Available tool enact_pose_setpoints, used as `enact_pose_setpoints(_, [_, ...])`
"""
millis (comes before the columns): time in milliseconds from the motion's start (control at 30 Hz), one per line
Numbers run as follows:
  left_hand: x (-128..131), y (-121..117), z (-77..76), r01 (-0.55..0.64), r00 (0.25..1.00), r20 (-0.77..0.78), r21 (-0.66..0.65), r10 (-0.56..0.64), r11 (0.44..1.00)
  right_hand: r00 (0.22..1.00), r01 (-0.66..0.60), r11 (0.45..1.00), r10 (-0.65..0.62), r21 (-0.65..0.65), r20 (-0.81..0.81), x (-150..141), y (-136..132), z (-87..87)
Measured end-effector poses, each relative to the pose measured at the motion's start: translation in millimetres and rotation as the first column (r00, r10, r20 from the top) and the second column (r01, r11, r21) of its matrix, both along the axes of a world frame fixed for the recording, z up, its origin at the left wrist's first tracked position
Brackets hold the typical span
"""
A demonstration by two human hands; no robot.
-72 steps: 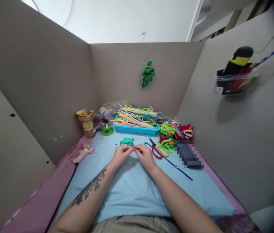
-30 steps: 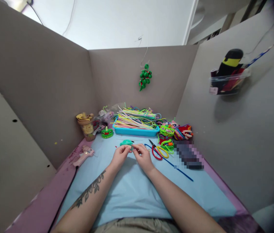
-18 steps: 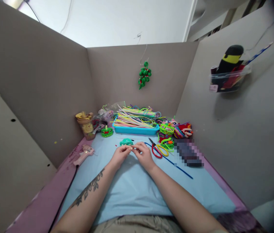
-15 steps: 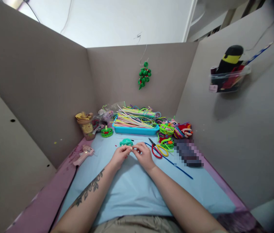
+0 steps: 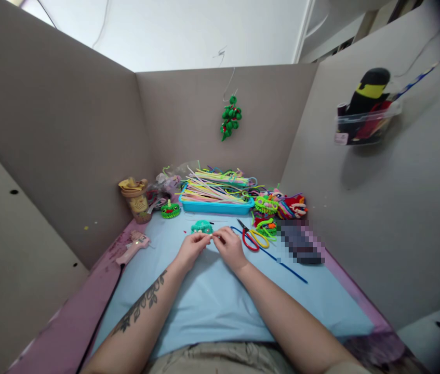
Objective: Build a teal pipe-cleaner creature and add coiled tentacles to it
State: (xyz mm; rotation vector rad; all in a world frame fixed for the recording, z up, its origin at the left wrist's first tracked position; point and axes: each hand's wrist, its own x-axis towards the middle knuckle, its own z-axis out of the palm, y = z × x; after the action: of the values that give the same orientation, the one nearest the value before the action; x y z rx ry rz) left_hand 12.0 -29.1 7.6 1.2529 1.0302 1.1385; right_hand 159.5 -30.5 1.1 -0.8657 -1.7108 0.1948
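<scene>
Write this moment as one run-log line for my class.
Left hand: pinched | right hand: pinched, beside left | anything held: too small to tell | beyond hands: teal fuzzy piece | right: scissors, blue stem

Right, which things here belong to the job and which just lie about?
Job, probably:
teal fuzzy piece
anything pinched by left hand, right hand (too small to tell)

Lying about, apparently:
metal scissors with red and yellow handles
long blue fuzzy stem
pink corded glue gun

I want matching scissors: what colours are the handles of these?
A red handle and a yellow handle, best seen in the head view.
</scene>
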Motion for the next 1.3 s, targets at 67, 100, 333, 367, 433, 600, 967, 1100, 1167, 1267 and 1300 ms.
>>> enact_pose_setpoints(67, [1, -1, 1.5, -0.023, 1.000, -0.004, 0.021, 0.024, 1.000, 0.999, 0.023, 0.999, -0.024, 0.030, 0.030, 0, 0, -1.0])
enact_pose_setpoints(100, [2, -1, 2.1, -0.031, 0.999, -0.007, 0.030, 0.031, 0.999, 0.998, 0.032, 0.998, -0.034, 0.047, 0.053, 0, 1, -1.6])
enact_pose_setpoints(333, [2, -1, 0.8, -0.077, 0.997, -0.025, -0.024, 0.077, 0.997, 0.953, 0.033, 0.987, -0.078, 0.158, 0.292, -2, 3, -8.0])
enact_pose_setpoints(367, [2, -2, 0.4, -0.088, 0.996, -0.031, -0.027, 0.088, 0.996, 0.946, 0.037, 0.986, -0.086, 0.161, 0.313, -3, 3, -8.9])
enact_pose_setpoints(433, [2, -2, -0.2, -0.112, 0.993, -0.043, -0.022, 0.111, 0.993, 0.939, 0.042, 0.986, -0.093, 0.159, 0.332, -5, 3, -10.3])
enact_pose_setpoints(600, [1, -2, 0.1, -0.142, 0.990, -0.031, -0.013, 0.141, 0.990, 0.944, 0.024, 0.984, -0.079, 0.174, 0.319, -9, 3, -13.1])
enact_pose_setpoints(967, [0, -1, 1.6, -0.042, 0.995, 0.090, 0.082, 0.035, 0.996, 0.991, -0.136, 0.990, 0.136, 0.046, -0.009, -7, -5, -5.2])
enact_pose_setpoints(1100, [0, 0, 1.8, -0.002, 0.997, 0.072, 0.095, -0.004, 0.995, 0.977, -0.174, 0.982, 0.163, -0.070, -0.140, -6, -6, -0.3])
enact_pose_setpoints(1167, [1, -1, 3.1, -0.007, 1.000, 0.030, 0.105, 0.004, 0.994, 0.976, -0.147, 0.983, 0.126, -0.112, -0.177, -6, -6, 1.1])
enact_pose_setpoints(1267, [3, -3, 5.1, -0.017, 0.998, -0.050, 0.167, 0.026, 0.986, 0.982, -0.111, 0.986, 0.090, -0.124, -0.168, -5, -4, 1.9])
enact_pose_setpoints(1300, [3, -3, 5.5, -0.016, 0.997, -0.068, 0.192, 0.030, 0.981, 0.984, -0.110, 0.987, 0.091, -0.118, -0.156, -5, -4, 2.0])
